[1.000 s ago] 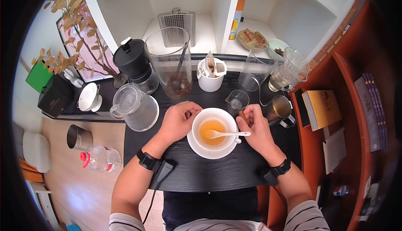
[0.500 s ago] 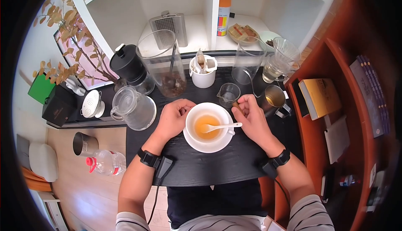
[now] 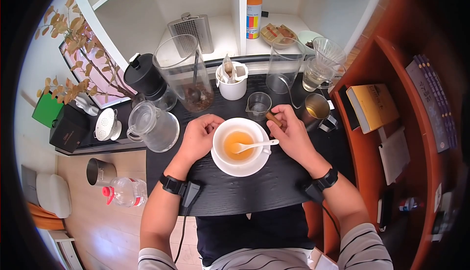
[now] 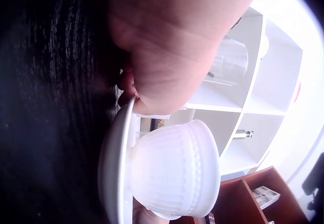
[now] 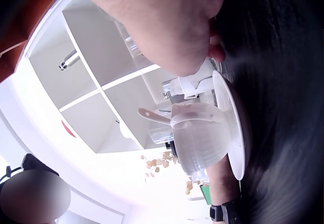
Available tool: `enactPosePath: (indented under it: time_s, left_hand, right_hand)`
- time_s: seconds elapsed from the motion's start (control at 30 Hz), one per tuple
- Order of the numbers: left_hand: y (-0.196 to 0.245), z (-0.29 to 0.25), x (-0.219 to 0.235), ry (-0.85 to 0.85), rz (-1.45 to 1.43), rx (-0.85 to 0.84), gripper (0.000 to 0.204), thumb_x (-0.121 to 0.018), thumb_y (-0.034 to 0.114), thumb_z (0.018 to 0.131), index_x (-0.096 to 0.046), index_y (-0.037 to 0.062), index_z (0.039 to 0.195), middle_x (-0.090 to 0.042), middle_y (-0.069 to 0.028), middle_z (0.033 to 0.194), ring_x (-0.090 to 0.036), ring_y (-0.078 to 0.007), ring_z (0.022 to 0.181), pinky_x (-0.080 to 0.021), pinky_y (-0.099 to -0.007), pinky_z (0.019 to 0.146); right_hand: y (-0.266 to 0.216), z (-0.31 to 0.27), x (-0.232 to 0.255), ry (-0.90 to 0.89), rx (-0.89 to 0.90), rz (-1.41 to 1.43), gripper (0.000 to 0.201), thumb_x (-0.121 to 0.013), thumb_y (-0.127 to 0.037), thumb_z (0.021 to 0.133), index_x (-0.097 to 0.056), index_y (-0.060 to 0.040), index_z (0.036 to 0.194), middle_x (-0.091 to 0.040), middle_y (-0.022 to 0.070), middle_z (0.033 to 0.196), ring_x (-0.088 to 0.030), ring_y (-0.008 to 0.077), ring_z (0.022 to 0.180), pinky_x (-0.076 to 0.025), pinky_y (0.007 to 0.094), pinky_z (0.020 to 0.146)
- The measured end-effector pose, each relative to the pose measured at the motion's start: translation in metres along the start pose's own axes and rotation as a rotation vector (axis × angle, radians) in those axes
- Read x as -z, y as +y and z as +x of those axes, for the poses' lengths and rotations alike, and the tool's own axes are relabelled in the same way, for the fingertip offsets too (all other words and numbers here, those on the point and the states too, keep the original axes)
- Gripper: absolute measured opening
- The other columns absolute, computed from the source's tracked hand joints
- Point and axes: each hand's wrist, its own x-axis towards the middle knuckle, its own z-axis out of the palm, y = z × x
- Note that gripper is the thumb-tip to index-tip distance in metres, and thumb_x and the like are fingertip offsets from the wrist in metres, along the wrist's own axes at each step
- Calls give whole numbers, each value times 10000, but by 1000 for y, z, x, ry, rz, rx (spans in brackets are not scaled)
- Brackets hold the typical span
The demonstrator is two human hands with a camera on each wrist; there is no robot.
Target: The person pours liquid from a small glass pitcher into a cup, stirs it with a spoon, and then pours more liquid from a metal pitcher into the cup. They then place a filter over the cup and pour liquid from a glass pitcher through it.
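Shelving point(image 3: 243, 10) in white stands behind a black surface point(image 3: 235, 196), with a reddish-brown bookcase point(image 3: 401, 69) along the person's right side. On the surface, toward the back left, rise a tall glass cylinder point(image 3: 183, 79) with dark bits at its bottom, a black-topped grinder point(image 3: 143, 74) beside it and, nearer the person, a lidded glass jug point(image 3: 154, 128). Black bands circle both wrists below striped sleeves. The left hand point(image 3: 198, 135), fingers curled, pinches the left rim of a white saucer point(image 3: 240, 171), which sits on the surface in front of the person. Across from it, the right hand point(image 3: 293, 132) holds a wooden handle point(image 3: 274, 119) between thumb and fingers, just beyond the saucer's right edge; the handle belongs to a small glass pitcher point(image 3: 254, 104) standing behind the saucer. A ribbed white cup point(image 4: 177, 171) stands upright on the saucer, holding amber liquid point(image 3: 235, 137), its own handle turned to the person's right. Farther back is a white mug point(image 3: 232, 91) with a paper drip bag point(image 3: 228, 69) in its mouth. A white spoon point(image 3: 252, 145) dips into the liquid, its stem leaning over the cup's right rim
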Motion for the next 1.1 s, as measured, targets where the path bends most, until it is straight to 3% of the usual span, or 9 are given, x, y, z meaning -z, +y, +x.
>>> enactPosePath:
  time_s: [0.3,0.8,0.87,1.1]
  left_hand:
    - [0,-1,-1,-8,-18,-8,132,-719,52,964,-783,26,1077,-707,0,862,-527,-43,689,-457,-227,639]
    - [0,-1,0,3,-11,-8,135,-730,47,945,-785,28,1067,-699,-15,855,-542,-54,695,-459,-231,644]
    - [2,-1,3,-38,61,9,161,-775,74,968,-743,-10,1102,-745,6,909,-645,-26,809,-525,-209,729]
    - [4,-1,2,-39,57,5,156,-777,72,964,-745,-8,1094,-741,11,901,-638,-21,801,-514,-204,717]
  right_hand:
    - [-5,-1,1,25,-27,-75,313,-682,-123,1034,-532,-19,1288,-672,92,844,-640,157,676,-516,317,640]
    - [-5,-1,2,24,-70,-71,287,-653,-130,1054,-546,-4,1288,-653,83,821,-614,147,668,-497,321,634]
    - [-2,0,1,27,-59,-56,281,-651,-128,1056,-547,-5,1287,-655,78,822,-617,140,670,-500,316,637]
    - [0,1,-1,25,-3,49,267,-644,-130,1065,-550,-7,1283,-676,58,867,-634,117,690,-520,287,662]
